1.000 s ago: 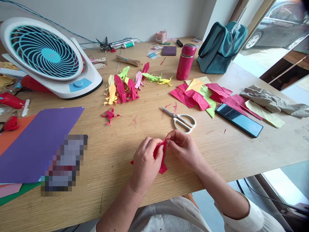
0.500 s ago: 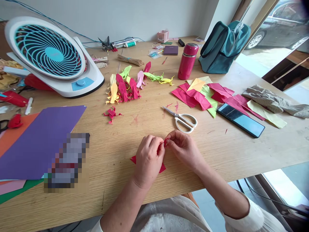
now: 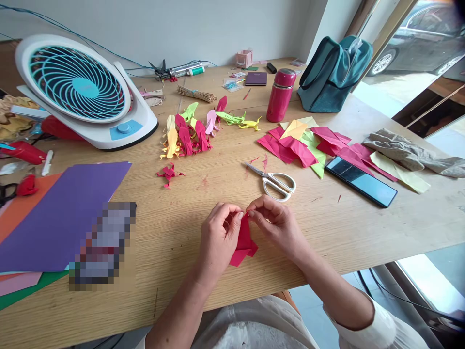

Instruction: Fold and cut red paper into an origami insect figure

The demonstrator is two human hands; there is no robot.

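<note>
A red folded paper piece (image 3: 244, 241) is between my two hands, over the near part of the wooden table. My left hand (image 3: 220, 237) pinches at its upper left, thumb against fingertips. From the other side my right hand (image 3: 272, 224) pinches the top tip of the paper between thumb and index finger. Part of the paper is hidden behind my left hand. Just beyond my right hand lie white-handled scissors (image 3: 278, 185), blades pointing away to the left. A small red folded paper figure (image 3: 168, 174) sits farther left on the table.
Several folded paper figures (image 3: 186, 138) stand in a group beyond. Folded paper sheets (image 3: 290, 150), a phone (image 3: 363, 183) and a cloth (image 3: 403, 150) lie right. A red flask (image 3: 280, 97) and teal bag (image 3: 329, 77) stand behind. A fan (image 3: 83, 87) and purple paper (image 3: 61, 213) are left.
My left hand has shifted slightly left and turned, uncovering more of the red paper. The paper has swung so its wide end points toward me. My right hand stays nearly in place.
</note>
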